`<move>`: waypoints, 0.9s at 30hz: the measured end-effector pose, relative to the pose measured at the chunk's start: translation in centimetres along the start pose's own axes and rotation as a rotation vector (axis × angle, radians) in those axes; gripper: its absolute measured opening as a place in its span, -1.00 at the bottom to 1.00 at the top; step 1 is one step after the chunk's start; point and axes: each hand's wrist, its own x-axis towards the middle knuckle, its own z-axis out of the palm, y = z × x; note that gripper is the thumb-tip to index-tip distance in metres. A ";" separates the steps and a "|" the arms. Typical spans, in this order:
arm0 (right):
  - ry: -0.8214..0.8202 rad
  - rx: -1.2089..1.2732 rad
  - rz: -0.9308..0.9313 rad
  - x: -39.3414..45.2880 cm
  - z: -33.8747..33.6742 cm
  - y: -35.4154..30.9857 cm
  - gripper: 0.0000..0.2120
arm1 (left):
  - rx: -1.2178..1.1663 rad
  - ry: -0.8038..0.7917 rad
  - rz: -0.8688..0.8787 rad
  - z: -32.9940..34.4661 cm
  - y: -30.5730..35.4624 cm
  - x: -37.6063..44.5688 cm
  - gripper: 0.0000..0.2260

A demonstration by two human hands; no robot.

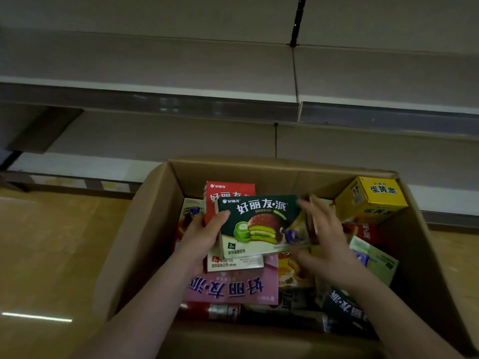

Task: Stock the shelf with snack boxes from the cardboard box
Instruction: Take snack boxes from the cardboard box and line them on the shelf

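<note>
Over the open cardboard box [155, 216] we hold our left hand [199, 239], its grip clamped on a stack of two snack boxes: the green box [259, 224] in front, thumb lying on its left edge, and a red box [230, 190] just behind it. Below that grip lies a pink box [233, 288], printed upside down to us. Right of the green box, our right hand [326, 244] is blurred, fingers straight and apart, gripping nothing we can make out. Beyond it, a yellow box [375, 198] leans in the far right corner. Above both hands run the bare shelves [181, 99].
</note>
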 end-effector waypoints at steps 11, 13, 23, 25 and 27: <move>-0.047 1.256 0.656 0.0 -2.2 -3.4 -0.75 | -0.060 -0.119 -0.025 1.3 2.3 -2.6 -0.43; -0.035 1.257 0.675 -0.8 -4.3 -5.0 -0.70 | -0.104 -0.130 -0.080 1.4 3.7 -5.2 -0.30; 0.113 1.357 0.610 -6.9 -23.3 -19.7 -0.64 | -0.113 -0.199 0.081 6.1 22.2 -23.2 -0.56; 0.215 1.295 0.593 -8.0 -27.5 -22.4 -0.50 | -0.070 -0.267 0.135 7.9 26.5 -26.7 -0.49; 0.288 1.230 0.539 -9.5 -33.2 -25.9 -0.40 | -0.023 -0.352 0.176 10.0 31.6 -30.3 -0.47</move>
